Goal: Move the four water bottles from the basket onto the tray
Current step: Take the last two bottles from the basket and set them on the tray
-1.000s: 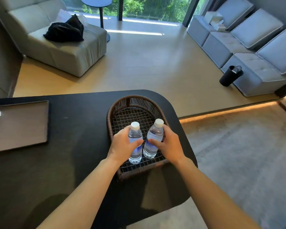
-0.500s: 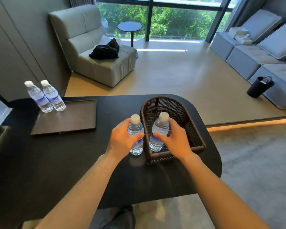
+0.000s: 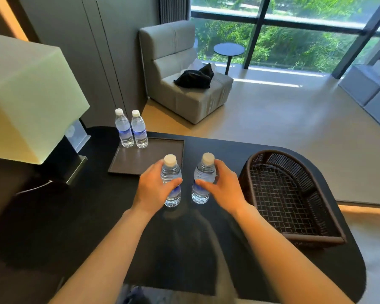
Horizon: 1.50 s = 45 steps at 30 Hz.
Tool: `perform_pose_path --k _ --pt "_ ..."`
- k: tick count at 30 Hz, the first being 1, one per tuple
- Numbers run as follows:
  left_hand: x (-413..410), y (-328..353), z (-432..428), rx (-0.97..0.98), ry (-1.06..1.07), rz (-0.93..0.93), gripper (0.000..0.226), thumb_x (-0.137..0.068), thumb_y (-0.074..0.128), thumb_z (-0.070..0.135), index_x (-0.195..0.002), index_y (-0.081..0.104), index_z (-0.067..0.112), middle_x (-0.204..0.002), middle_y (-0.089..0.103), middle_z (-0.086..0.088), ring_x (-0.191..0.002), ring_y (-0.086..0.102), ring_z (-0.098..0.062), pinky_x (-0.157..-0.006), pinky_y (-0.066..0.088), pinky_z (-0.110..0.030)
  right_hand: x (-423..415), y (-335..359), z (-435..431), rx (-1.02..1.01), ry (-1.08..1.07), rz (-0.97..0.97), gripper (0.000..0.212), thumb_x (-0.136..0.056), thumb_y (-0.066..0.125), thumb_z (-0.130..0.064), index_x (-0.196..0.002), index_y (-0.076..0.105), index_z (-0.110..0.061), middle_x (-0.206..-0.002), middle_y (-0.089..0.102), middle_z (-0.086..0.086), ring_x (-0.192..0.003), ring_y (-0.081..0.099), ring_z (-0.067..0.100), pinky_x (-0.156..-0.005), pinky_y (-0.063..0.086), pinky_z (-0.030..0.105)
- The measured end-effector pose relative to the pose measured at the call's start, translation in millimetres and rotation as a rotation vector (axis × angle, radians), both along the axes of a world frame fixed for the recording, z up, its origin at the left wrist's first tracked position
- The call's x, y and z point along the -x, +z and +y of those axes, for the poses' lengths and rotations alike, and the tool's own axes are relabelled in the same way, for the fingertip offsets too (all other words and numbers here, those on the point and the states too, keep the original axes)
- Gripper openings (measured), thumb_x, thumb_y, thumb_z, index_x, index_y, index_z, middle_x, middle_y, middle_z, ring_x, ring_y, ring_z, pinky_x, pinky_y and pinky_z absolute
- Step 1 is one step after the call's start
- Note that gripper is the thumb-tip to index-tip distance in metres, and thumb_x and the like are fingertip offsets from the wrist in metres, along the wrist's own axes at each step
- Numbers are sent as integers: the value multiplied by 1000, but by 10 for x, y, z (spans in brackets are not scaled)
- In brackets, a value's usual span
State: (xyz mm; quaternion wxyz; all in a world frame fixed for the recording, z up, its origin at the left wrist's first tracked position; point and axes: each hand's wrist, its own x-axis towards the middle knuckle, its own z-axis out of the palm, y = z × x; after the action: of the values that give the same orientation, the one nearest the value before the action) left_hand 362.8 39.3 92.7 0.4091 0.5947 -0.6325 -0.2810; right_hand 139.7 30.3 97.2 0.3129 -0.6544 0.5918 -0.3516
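Observation:
My left hand (image 3: 154,187) grips a clear water bottle (image 3: 171,172) with a white cap, held upright above the dark table (image 3: 75,227). My right hand (image 3: 223,187) grips a second such bottle (image 3: 203,172), also upright, a short gap to its right. Both are between the tray and the basket. The flat brown tray (image 3: 158,154) lies just beyond the hands, with two more water bottles (image 3: 123,128) (image 3: 139,129) standing side by side at its far left corner. The dark woven basket (image 3: 316,194) sits to the right with nothing in it.
A lamp with a large pale shade (image 3: 26,95) and dark base (image 3: 64,163) stands at the table's left, close to the tray. Beyond the table are a grey armchair (image 3: 184,88), a small round side table (image 3: 228,50) and a window.
Both hands have lifted their bottles out of the basket and carried them left toward the tray. The view has swung left, bringing the lamp into sight.

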Motion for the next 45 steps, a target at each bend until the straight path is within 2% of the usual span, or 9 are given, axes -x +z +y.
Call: perform_pose_path --k 4,15,20,25,28,31,37,40,45 --pt "-606 -29 -381 4 22 -46 41 -79 86 26 -115 68 19 -102 71 3 -93 68 -14 -84 58 -40 -600 -48 -456 -34 27 -6 61 -81 86 -29 -133 54 -25 -122 66 -11 -108 64 10 -98 54 33" --pt "-1816 -333 -1527 -89 57 -139 54 -80 86 33 -128 62 21 -119 68 2 -111 66 -16 -95 58 -43 -1954 -395 -1682 -104 43 14 61 -79 88 -25 -129 54 -25 -119 66 -8 -109 63 14 -98 53 38" --pt "-2120 -552 -1888 -127 90 -129 57 -82 86 25 -133 61 17 -127 68 -3 -119 64 -19 -100 54 -36 -2351 -668 -2068 -119 65 70 63 -78 88 -29 -130 53 -27 -125 68 -5 -113 63 15 -99 54 40" --pt "-2321 -790 -2167 -158 145 -87 60 -81 87 24 -134 60 18 -128 66 -3 -121 63 -20 -101 56 -44 -2630 -890 -2354 -158 34 76 63 -79 88 -28 -131 52 -27 -127 68 -4 -113 63 14 -96 52 34" --pt "-2362 -895 -2299 -166 200 -77 64 -80 87 24 -137 59 16 -132 65 -6 -124 62 -24 -103 54 -42 -2750 -984 -2490 -169 1 49 59 -80 87 -25 -127 52 -27 -118 65 -9 -105 59 8 -91 49 29" --pt "-2389 -984 -2418 -172 224 -75 66 -80 87 24 -139 58 14 -134 64 -8 -125 61 -26 -103 54 -43 -2849 -1046 -2595 -175 -12 38 57 -81 86 -23 -126 51 -27 -116 61 -12 -105 59 8 -93 52 32" --pt "-2416 -1071 -2614 -147 180 -82 68 -82 86 23 -142 56 13 -138 63 -9 -129 60 -26 -104 54 -42 -2947 -1142 -2721 -166 -62 35 66 -82 86 -24 -137 49 -23 -133 64 -1 -122 60 16 -103 53 42" --pt "-2397 -1077 -2696 -143 152 -67 69 -83 85 21 -144 54 13 -141 61 -9 -132 57 -25 -105 49 -36 -2968 -1154 -2768 -162 -76 34 67 -82 86 -25 -138 50 -23 -134 64 -2 -123 60 16 -103 54 46" --pt "-2350 -1095 -2769 -147 166 -43 70 -84 84 21 -146 51 15 -144 58 -8 -134 55 -25 -106 49 -38 -3005 -1172 -2827 -120 -93 64 67 -82 86 -26 -138 50 -23 -133 58 0 -121 56 12 -103 54 45"
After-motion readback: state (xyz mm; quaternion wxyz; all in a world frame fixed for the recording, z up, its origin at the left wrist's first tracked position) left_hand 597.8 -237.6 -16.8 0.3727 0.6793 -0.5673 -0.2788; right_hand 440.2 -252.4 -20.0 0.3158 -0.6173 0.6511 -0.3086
